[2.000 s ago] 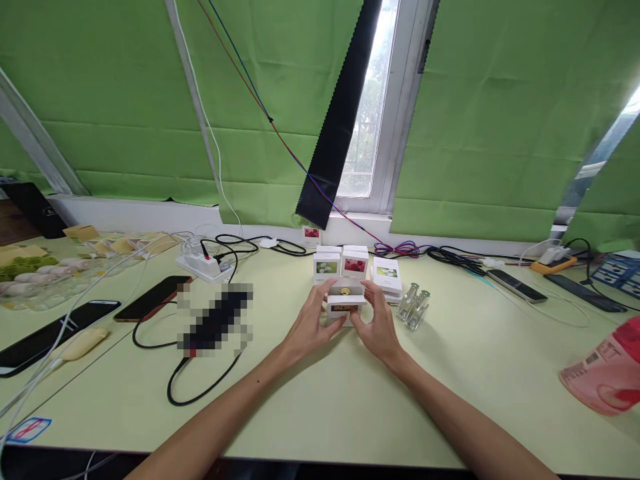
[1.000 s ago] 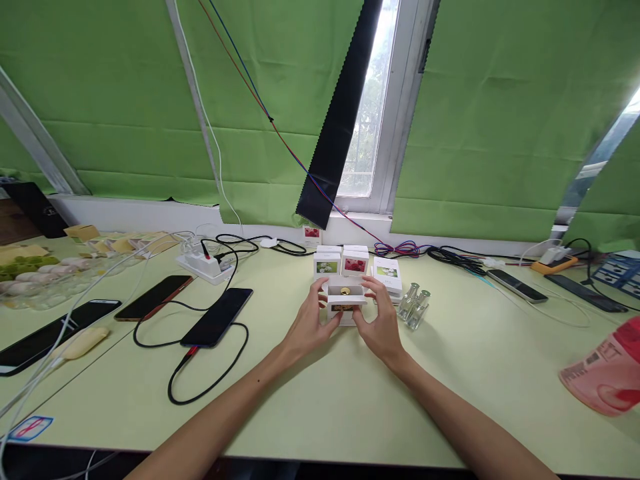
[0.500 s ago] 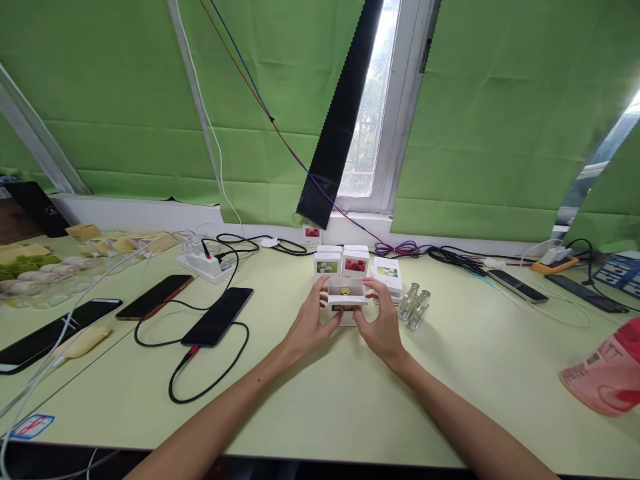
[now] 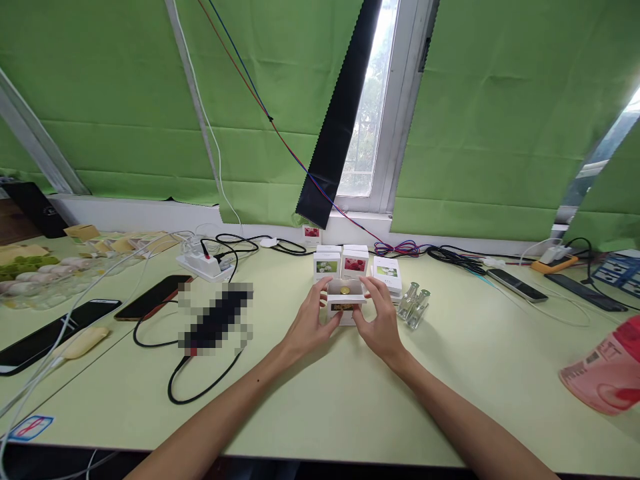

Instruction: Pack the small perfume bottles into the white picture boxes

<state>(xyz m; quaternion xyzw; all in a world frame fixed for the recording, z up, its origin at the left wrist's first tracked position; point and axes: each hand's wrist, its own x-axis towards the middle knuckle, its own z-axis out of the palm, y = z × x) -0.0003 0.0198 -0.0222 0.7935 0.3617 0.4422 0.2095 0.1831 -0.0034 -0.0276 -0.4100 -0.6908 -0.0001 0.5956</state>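
Between my two hands stands a small white box, its top open and a round gold cap showing inside. My left hand grips the box's left side, thumb at the front. On the opposite side my right hand grips it with thumb and fingers. Just behind are white boxes with flower pictures, one with white flowers and one with red. Right of my right hand lie flat white cartons in a stack and clear glass bottles. Whatever sits below the gold cap is hidden.
Phones lie on the left, one black phone among them, near a white power strip with trailing cables. Egg-like items in a clear tray sit far left. A pink pouch stands right; coiled black cables run along the back.
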